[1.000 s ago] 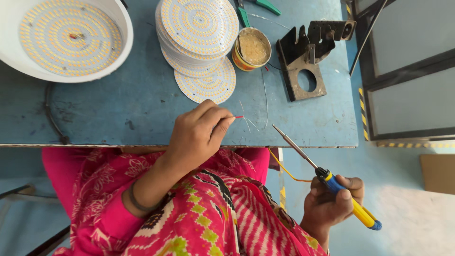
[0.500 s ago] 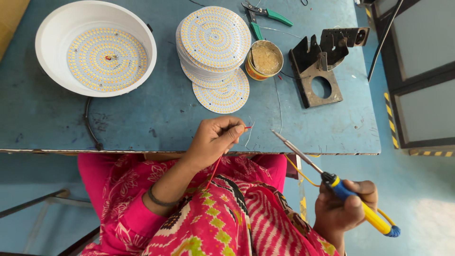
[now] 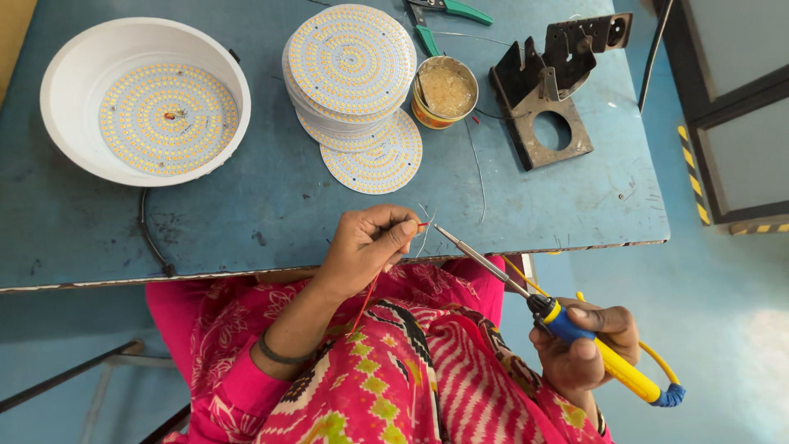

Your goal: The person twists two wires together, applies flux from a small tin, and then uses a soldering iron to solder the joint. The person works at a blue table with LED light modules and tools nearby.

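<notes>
STEP tinning wire end | left hand (image 3: 366, 247) pinches thin red wire (image 3: 367, 298) at near table edge | right hand (image 3: 585, 349) fist-grips yellow-and-blue-handled soldering iron (image 3: 526, 296) | tip seemingly touching | brace wrists, touch briefly.

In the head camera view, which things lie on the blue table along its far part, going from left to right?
White round housing with an LED disc inside → stack of round LED boards → small tin of yellowish paste → black metal stand.
</notes>
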